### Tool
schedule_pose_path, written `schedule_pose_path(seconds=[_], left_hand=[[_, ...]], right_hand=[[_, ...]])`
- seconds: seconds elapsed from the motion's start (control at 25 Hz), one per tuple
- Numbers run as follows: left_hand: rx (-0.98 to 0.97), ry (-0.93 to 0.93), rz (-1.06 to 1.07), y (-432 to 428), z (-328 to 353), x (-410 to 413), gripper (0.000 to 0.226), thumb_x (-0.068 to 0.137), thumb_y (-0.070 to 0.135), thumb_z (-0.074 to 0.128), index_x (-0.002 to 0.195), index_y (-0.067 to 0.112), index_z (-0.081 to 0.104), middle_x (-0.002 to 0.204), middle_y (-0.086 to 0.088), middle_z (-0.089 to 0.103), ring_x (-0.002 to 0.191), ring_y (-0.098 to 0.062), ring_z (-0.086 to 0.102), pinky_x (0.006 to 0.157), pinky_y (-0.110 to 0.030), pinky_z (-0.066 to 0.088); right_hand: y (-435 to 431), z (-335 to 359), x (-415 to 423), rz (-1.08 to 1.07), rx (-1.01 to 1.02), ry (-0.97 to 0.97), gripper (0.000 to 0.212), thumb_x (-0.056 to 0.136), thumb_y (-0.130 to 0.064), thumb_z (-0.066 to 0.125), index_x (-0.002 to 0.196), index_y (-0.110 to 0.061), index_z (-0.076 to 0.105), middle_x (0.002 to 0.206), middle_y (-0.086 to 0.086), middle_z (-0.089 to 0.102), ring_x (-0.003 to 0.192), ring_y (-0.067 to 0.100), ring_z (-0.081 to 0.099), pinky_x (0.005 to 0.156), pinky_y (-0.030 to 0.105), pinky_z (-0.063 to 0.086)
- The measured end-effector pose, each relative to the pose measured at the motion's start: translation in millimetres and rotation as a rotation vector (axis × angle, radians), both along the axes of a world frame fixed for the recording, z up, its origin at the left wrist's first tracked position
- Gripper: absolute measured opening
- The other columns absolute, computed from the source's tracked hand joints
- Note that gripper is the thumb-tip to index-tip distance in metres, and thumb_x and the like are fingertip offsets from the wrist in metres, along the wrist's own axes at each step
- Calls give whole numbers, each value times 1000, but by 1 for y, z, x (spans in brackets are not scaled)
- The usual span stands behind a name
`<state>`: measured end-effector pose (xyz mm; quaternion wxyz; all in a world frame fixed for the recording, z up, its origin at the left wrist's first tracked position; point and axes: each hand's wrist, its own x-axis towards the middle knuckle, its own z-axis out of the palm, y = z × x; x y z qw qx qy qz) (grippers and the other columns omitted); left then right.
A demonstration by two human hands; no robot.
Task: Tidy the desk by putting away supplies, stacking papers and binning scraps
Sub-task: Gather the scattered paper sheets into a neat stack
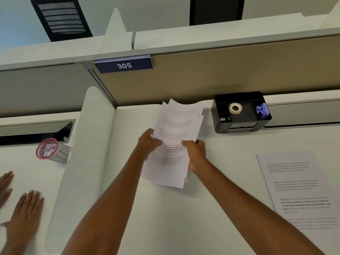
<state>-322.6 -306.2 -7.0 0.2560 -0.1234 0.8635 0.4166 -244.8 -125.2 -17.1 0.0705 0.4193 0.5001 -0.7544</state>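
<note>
Both-handed, left hand (148, 142) and right hand (196, 151) grip papers (174, 129).

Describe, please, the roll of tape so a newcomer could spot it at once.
Start at the tan partition bearing the 305 sign; at its foot sits a black organizer. The roll of tape lies flat in its middle tray. It is the only pale ring, beside a purple item in the right-hand compartment.
</note>
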Motion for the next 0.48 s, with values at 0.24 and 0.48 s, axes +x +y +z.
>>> schedule_pose_path(seconds=[0.24, 0.48], left_hand=[[288, -153, 178, -12, 7, 48, 22, 99, 11, 76, 117, 15, 64, 116, -11, 79, 100, -32, 78, 86, -48, 65], [450, -181, 213, -3, 17, 117, 32, 99, 23, 78, 130, 19, 70, 124, -5, 82, 111, -30, 78, 98, -52, 62]], right_hand=[[27, -6, 39, 261, 169, 15, 34, 85, -3, 77, 113, -23, 74, 113, 0, 79, 99, 24, 76, 87, 44, 65], [45, 30, 89, 395, 244, 189, 41, 93, -5, 75, 127, -28, 68, 119, -6, 77, 104, 20, 75, 84, 40, 66]])
